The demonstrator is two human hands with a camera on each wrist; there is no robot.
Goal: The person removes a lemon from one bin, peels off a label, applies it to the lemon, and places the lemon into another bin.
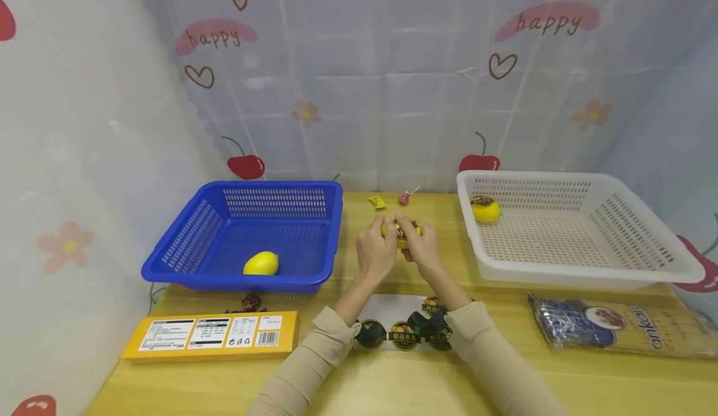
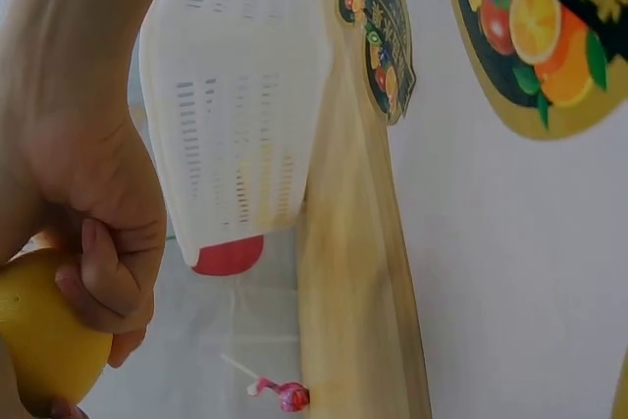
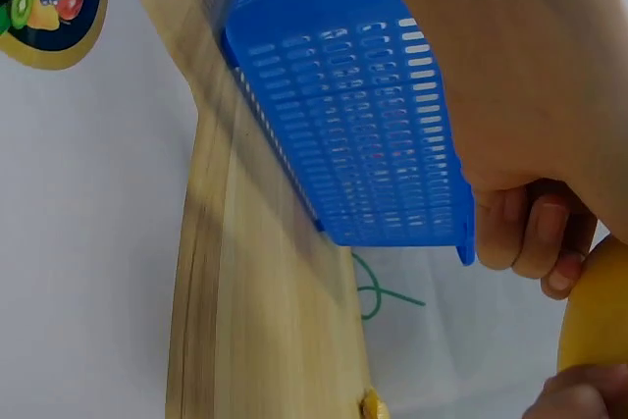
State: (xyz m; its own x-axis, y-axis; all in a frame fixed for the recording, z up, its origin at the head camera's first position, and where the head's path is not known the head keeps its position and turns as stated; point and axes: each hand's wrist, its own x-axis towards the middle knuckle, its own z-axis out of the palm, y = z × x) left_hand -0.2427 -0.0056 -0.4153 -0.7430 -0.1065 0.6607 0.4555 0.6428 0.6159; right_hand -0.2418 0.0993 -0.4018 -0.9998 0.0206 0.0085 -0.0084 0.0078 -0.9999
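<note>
Both hands hold one yellow lemon above the middle of the table. My left hand grips its left side, and my right hand grips its right side. Thumbs lie on top, at a dark label on the peel. Below the forearms is a white sheet of round black-and-gold fruit stickers, partly hidden by the sleeves and wrist straps. A plain lemon lies in the blue basket. Another lemon, bearing a dark label, sits in the white basket.
A yellow wrapped candy and a pink lollipop lie at the table's back edge. An orange box lies front left, with a dark wrapped lollipop behind it. A clear-wrapped noodle pack lies front right. A printed curtain hangs behind.
</note>
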